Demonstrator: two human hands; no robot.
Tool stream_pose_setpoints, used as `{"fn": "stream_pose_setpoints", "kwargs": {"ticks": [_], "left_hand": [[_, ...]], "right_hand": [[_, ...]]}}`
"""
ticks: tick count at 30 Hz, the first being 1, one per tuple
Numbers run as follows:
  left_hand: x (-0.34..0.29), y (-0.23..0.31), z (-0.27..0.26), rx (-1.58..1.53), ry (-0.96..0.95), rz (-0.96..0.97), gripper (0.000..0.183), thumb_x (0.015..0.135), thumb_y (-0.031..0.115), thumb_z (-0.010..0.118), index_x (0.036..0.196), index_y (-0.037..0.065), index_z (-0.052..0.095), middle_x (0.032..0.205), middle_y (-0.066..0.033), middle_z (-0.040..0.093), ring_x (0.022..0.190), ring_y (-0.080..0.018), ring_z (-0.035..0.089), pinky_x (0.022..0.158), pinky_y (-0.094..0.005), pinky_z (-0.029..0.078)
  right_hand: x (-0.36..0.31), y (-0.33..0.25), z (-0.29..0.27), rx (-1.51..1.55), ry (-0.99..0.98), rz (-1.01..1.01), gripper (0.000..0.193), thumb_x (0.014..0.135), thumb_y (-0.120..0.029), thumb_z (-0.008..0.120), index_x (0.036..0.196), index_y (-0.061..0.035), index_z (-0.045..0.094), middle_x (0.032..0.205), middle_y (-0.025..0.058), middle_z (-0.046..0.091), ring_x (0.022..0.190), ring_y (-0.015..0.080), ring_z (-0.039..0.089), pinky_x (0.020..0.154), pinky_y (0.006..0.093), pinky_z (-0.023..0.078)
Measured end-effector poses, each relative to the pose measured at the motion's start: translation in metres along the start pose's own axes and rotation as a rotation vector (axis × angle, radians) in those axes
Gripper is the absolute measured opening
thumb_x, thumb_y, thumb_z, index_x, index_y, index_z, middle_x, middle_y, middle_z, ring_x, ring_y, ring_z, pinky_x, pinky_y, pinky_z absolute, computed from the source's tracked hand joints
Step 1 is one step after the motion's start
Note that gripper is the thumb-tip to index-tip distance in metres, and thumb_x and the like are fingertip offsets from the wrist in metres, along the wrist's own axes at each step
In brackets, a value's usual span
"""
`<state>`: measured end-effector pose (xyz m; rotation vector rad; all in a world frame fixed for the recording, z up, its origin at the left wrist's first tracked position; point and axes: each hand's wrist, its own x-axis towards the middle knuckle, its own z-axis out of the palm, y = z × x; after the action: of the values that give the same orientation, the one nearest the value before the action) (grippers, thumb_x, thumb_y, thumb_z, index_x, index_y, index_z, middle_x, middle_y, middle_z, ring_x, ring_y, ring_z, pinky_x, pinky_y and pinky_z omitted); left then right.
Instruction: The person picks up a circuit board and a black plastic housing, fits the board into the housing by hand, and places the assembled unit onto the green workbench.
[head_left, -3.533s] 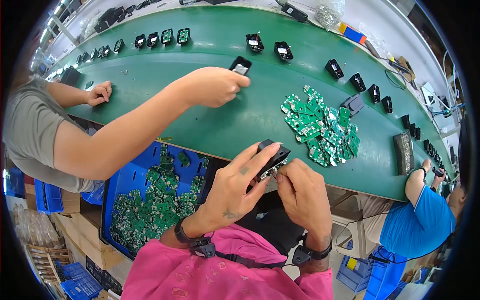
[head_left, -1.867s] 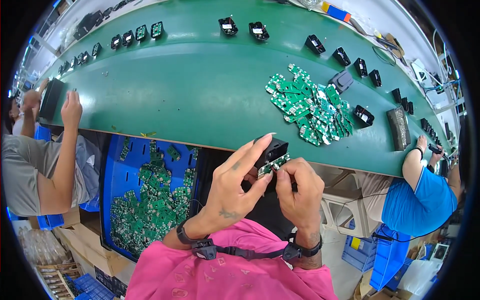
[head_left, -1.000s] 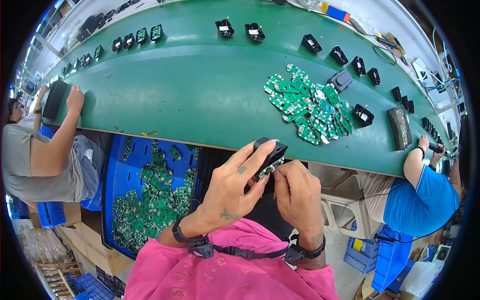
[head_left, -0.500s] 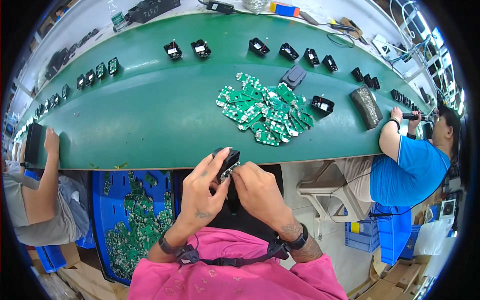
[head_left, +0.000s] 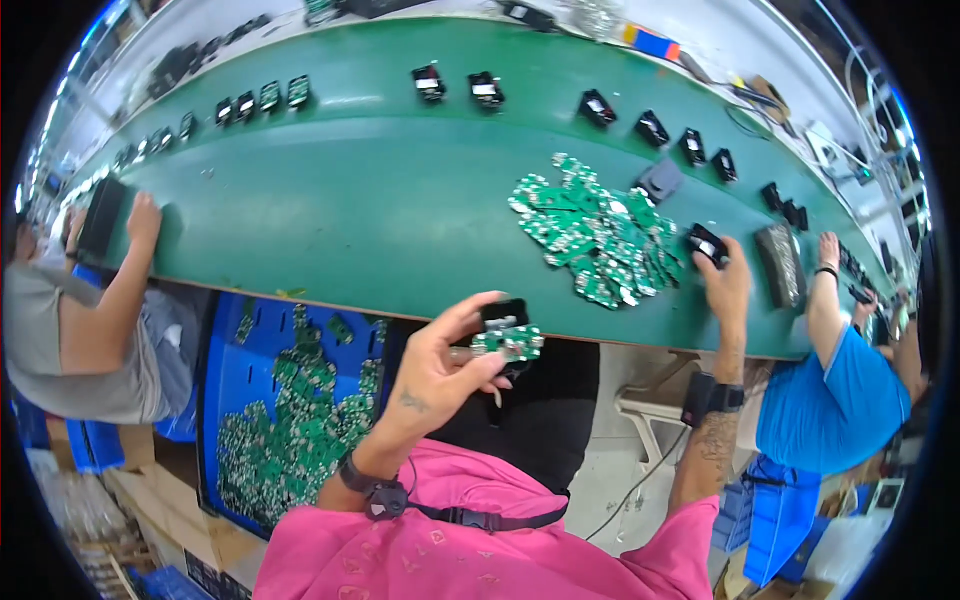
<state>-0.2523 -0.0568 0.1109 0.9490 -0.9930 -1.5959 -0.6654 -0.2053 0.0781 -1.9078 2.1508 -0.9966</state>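
My left hand (head_left: 432, 375) is closed around a small black plastic housing (head_left: 503, 311), just off the table's near edge. A green circuit board (head_left: 512, 342) lies against the housing, with my left thumb pressed on it. My right arm is stretched out to the right, and my right hand (head_left: 729, 285) has its thumb and fingers around another black housing (head_left: 706, 241) on the green table (head_left: 400, 220). Between the two hands, farther back, spreads a heap of green circuit boards (head_left: 600, 232). A grey plastic part (head_left: 660, 181) sits behind the heap.
Black housings (head_left: 598, 108) stand spaced along the table's far side. A dark block (head_left: 780, 265) lies right of my right hand. Below the table's left part is a blue bin (head_left: 235, 370) of circuit boards. Co-workers sit at left (head_left: 100, 340) and right (head_left: 835, 410).
My right hand has left the piece in my left hand and reached right to the housing beside the heap. The board in my left hand now faces up. The whole view has shifted.
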Motion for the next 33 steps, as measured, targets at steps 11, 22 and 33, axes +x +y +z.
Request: {"fn": "stream_pose_setpoints", "kwargs": {"ticks": [11,22,33], "left_hand": [[-0.015,0.011,0.006,0.081,0.056,0.062,0.059,0.09,0.001,0.065,0.146,0.003,0.045,0.126,-0.0151,0.061,0.085,-0.0152,0.071,0.071,-0.0258,0.058],[-0.026,0.02,0.028,0.785,0.111,0.64,0.055,0.079,-0.007,0.072,0.132,-0.002,0.058,0.134,-0.0245,0.057,0.092,-0.0204,0.07,0.073,-0.029,0.06],[-0.035,0.022,0.033,0.959,0.086,0.759,0.056,0.073,-0.006,0.073,0.127,0.005,0.063,0.128,-0.0249,0.062,0.094,-0.0359,0.071,0.071,-0.0341,0.06]], "right_hand": [[-0.021,0.074,-0.039,-0.79,0.587,-0.088,0.054,0.088,-0.039,0.075,0.118,0.0032,0.062,0.11,0.0192,0.066,0.097,0.0358,0.065,0.086,0.0427,0.051],[-0.188,-0.22,-0.005,0.615,-0.164,-0.402,0.009,0.087,-0.001,0.067,0.096,0.0005,0.066,0.072,0.0092,0.064,0.058,0.0171,0.061,0.054,0.0278,0.046],[-0.187,-0.23,-0.017,0.51,-0.204,-0.52,0.013,0.08,0.007,0.068,0.092,0.0022,0.063,0.073,0.0128,0.061,0.06,0.0292,0.058,0.054,0.0371,0.047]]}}
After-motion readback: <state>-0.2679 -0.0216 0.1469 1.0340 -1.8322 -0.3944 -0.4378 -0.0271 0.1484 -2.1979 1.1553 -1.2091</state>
